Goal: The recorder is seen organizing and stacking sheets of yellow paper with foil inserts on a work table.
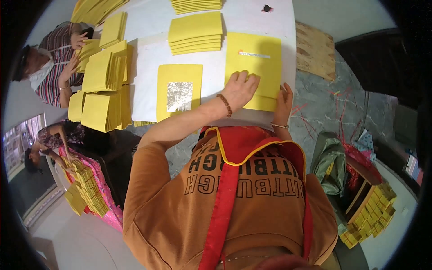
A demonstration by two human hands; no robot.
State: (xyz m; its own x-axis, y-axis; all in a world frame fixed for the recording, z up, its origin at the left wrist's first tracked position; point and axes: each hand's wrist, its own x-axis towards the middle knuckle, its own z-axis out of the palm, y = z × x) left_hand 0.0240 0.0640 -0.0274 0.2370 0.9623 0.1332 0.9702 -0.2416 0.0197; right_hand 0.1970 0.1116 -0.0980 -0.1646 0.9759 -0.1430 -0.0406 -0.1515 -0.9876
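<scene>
A yellow paper sheet (252, 45) with a narrow silvery strip near its upper part lies in front of me at the table's near right. My left hand (242, 87), with a brown bead bracelet at the wrist, rests on its lower left part. The fingers are curled and close together; what is under them is hidden. At the sheet's lower right edge is my right hand (283, 105), fingers raised and slightly apart. To the left lies another yellow sheet (163, 90) with a silver foil square (180, 96), partly behind my left forearm.
Folded yellow paper stacks (195, 29) stand farther back, with more bundles (105, 67) at left. A person in a striped top (51, 63) handles paper there. Another person (56, 135) works by a pink-covered table (105, 198). At right are a plywood board (315, 49) and yellow bundles (371, 216).
</scene>
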